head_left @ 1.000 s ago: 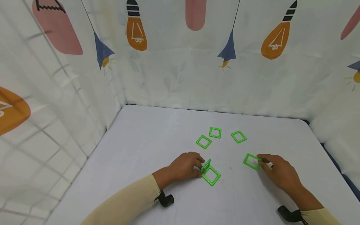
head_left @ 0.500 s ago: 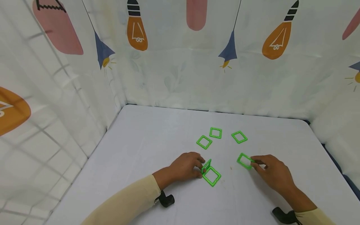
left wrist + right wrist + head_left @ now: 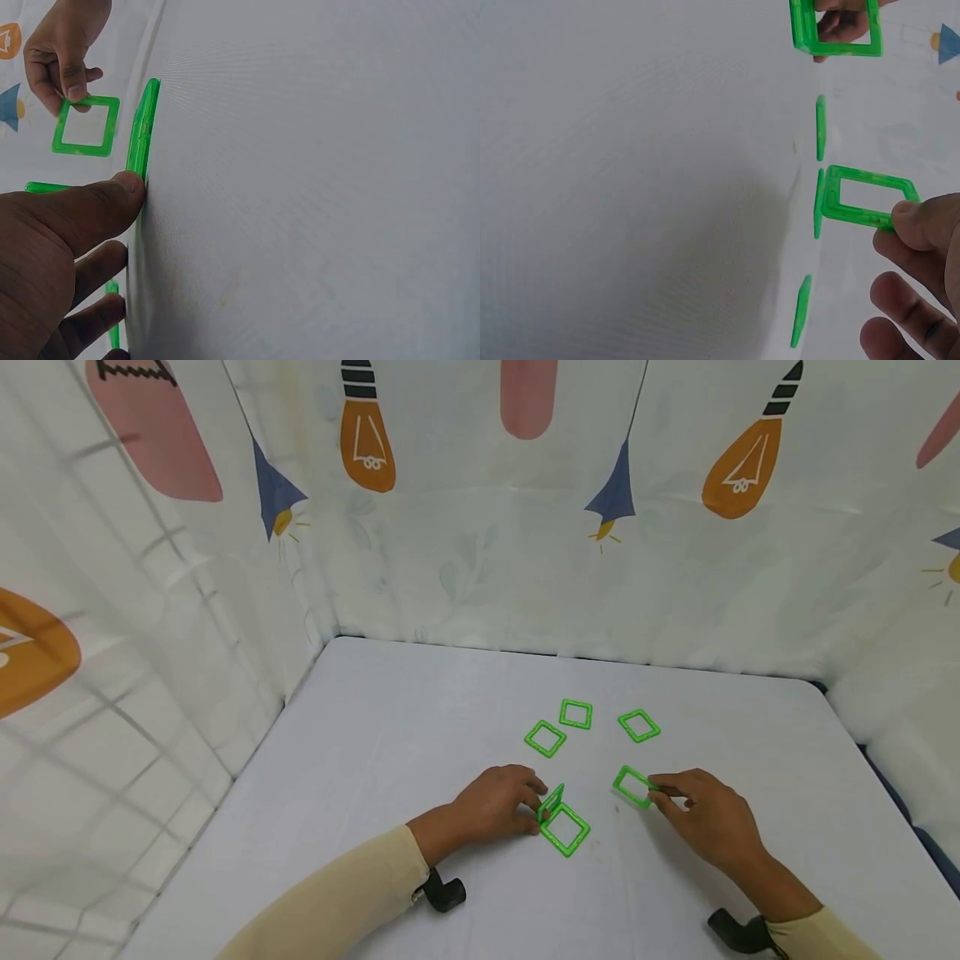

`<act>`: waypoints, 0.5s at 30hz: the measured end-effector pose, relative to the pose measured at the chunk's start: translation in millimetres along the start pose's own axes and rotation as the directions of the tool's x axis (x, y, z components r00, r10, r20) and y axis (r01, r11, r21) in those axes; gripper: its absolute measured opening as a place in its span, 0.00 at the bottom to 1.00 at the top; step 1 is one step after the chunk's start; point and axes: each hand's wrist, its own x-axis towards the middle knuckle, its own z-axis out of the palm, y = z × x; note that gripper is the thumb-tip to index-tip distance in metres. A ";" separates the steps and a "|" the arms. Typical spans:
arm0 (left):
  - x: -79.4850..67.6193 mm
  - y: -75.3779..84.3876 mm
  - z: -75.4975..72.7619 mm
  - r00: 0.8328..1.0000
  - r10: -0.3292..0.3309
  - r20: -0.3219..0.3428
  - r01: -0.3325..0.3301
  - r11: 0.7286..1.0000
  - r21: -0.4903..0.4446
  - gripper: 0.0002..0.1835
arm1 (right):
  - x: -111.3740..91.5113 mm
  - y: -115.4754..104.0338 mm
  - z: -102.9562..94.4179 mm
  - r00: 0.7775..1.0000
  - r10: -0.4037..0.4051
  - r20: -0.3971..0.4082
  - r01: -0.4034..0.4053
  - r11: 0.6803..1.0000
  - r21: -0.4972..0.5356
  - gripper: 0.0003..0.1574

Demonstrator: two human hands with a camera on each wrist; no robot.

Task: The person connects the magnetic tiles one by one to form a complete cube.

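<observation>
My left hand (image 3: 497, 803) holds an upright green square magnetic tile (image 3: 553, 802) at its fingertips. That tile stands along one edge of a second green tile (image 3: 578, 843) lying flat on the table. In the left wrist view the thumb presses near the flat tile's edge (image 3: 142, 135), and the other fingers are partly hidden. To the right, my right hand (image 3: 708, 818) pinches another hollow green tile (image 3: 830, 191) by one side between thumb and index finger. This tile is tilted and raised off the table, apart from the joined pair.
Beyond the hands, three more green tiles lie flat and separate: one at left (image 3: 553, 730), one behind it (image 3: 577, 702) and one at right (image 3: 649, 719). The white table (image 3: 405, 718) is bordered by a printed curtain (image 3: 465, 527) at the back and sides.
My right hand has moved left with its tile, closer to the joined pair. My left hand and the tiles by it have stayed in place.
</observation>
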 end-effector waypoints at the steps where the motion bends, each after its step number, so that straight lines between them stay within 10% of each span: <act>1: 0.0 0.3 -0.3 1.000 0.000 0.000 0.000 1.000 -0.001 0.09 | 0.3 -1.2 0.6 1.000 -0.001 0.000 0.001 1.000 -0.002 0.16; 15: 0.3 0.1 1.0 1.000 -0.002 -0.003 0.002 1.000 0.009 0.09 | 4.2 -13.4 11.0 0.999 -0.032 0.005 0.032 0.999 0.006 0.17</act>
